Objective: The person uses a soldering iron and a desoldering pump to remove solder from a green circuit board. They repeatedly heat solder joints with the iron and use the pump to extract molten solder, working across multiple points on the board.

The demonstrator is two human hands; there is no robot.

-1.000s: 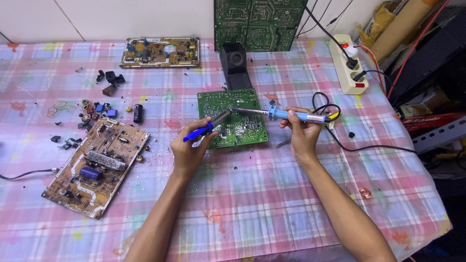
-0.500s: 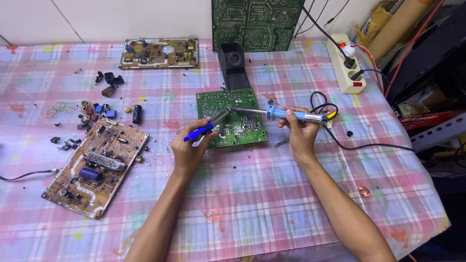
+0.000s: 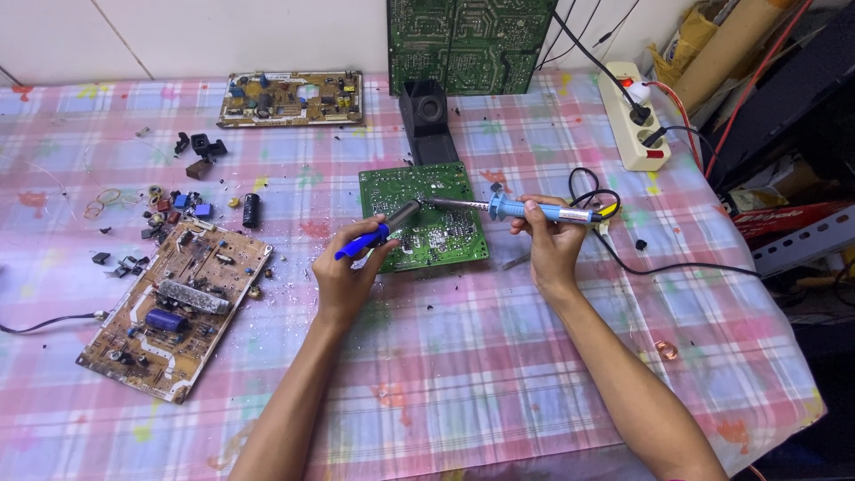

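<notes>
A green circuit board point(image 3: 436, 233) lies solder side up on the pink checked tablecloth point(image 3: 463, 356). My left hand point(image 3: 349, 272) grips a blue-handled desoldering pump point(image 3: 378, 231), its grey tip resting on the board's upper middle. My right hand point(image 3: 550, 240) holds a blue soldering iron point(image 3: 521, 208) level, its metal tip touching the board close to the pump's tip. The iron's black cord point(image 3: 659, 263) loops off to the right.
A brown component board point(image 3: 174, 303) lies at the left, with loose parts point(image 3: 174, 209) above it. Another brown board point(image 3: 289, 98) sits at the back. A large green board point(image 3: 472, 40) stands upright behind a black stand point(image 3: 426, 120). A white power strip point(image 3: 632, 116) is at back right.
Both hands and tools stay on the green board; only the view has shifted slightly.
</notes>
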